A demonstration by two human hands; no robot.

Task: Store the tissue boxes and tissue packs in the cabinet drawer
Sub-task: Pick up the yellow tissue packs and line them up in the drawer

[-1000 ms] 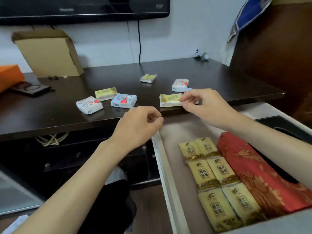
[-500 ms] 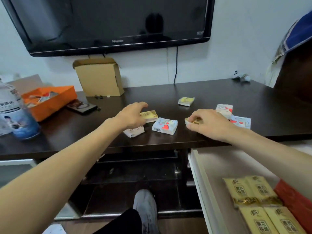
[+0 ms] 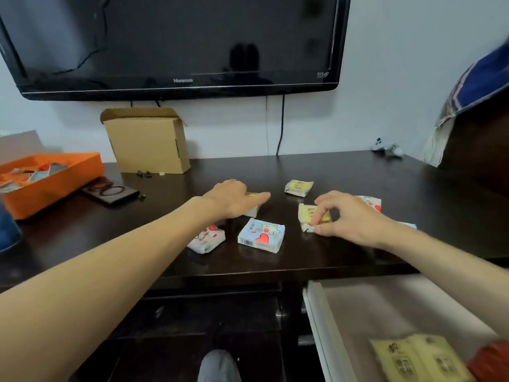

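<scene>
Our right hand pinches a yellow tissue pack on the dark table, thumb and fingers curled around its near end. Our left hand lies flat on another yellow pack, fingers straight. A blue pack with a red heart and a white pack lie near the front edge. The open drawer below right holds yellow packs.

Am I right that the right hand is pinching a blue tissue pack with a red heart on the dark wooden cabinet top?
Not quite: in the head view the right hand pinches a yellow tissue pack on the dark wooden cabinet top. The blue tissue pack with a red heart lies untouched between the arms.
</scene>
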